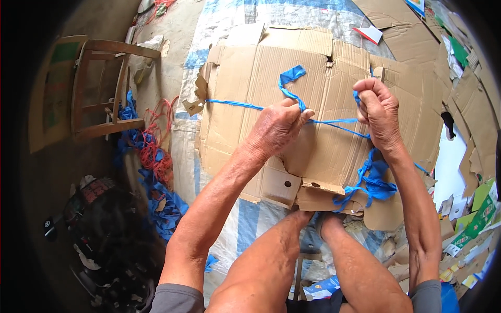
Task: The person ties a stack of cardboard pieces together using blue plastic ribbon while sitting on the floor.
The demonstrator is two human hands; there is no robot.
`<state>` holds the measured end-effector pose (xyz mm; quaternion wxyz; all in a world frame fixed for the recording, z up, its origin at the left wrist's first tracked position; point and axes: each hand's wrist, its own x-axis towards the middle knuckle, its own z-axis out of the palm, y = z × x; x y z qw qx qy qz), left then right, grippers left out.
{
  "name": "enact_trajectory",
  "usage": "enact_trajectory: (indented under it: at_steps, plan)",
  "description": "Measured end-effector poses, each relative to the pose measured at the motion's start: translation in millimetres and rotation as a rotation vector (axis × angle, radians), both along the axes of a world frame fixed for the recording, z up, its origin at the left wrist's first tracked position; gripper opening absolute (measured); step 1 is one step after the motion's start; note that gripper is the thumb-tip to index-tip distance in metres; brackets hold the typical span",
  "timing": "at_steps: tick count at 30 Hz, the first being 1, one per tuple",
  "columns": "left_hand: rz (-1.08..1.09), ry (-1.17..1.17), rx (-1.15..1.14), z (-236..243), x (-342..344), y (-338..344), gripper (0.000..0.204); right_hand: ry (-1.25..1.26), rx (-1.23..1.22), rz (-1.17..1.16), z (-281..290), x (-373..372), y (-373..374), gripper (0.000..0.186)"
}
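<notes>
A stack of flattened cardboard (235, 130) lies in front of my feet. Blue plastic strap (235, 104) runs across its top from the left edge toward the right. My left hand (279, 127) is closed on the strap near the middle of the stack, and a loose end curls up beyond the fingers. My right hand (377, 109), raised at the right, is closed on another part of the strap. Between the two hands the strap spreads into two strands. A crumpled bunch of blue strip (380, 183) rests on the near right part of the cardboard.
Under the stack lies a blue-and-white woven sheet (250, 224). Scrap cardboard and paper (469, 156) pile up at the right. To the left are a wooden frame (117, 88), red string (156, 151), more blue strips (162, 206) and a dark heap (112, 235).
</notes>
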<state>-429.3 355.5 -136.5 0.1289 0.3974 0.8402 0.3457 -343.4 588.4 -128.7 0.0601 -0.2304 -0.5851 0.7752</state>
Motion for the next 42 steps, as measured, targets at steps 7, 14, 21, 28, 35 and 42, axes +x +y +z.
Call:
enact_trajectory:
  at_steps: [7,14,21,28,35,42]
  plan:
    - [-0.016,-0.249,-0.08,6.5,-1.4,10.5,0.038,0.142,0.165,0.049,51.5,-8.4,-19.4,0.016]
    - [0.037,-0.731,-0.113,18.4,-11.3,12.0,0.033,0.17,0.073,0.128,65.6,8.5,-24.9,0.014]
    - [0.114,-0.773,-0.207,26.6,-13.2,14.4,0.026,-0.043,0.261,0.444,44.9,52.5,-35.8,0.015]
    - [0.009,-0.614,-0.151,19.8,-4.7,9.1,0.022,0.134,0.659,0.515,12.6,68.3,-37.0,0.016]
    - [0.02,-0.286,0.028,12.4,13.4,4.4,0.005,0.125,1.015,0.327,23.1,38.4,-27.7,0.012]
    - [-0.02,0.121,0.182,2.6,19.4,12.5,0.011,-0.042,0.896,0.475,-0.6,17.5,-35.2,0.02]
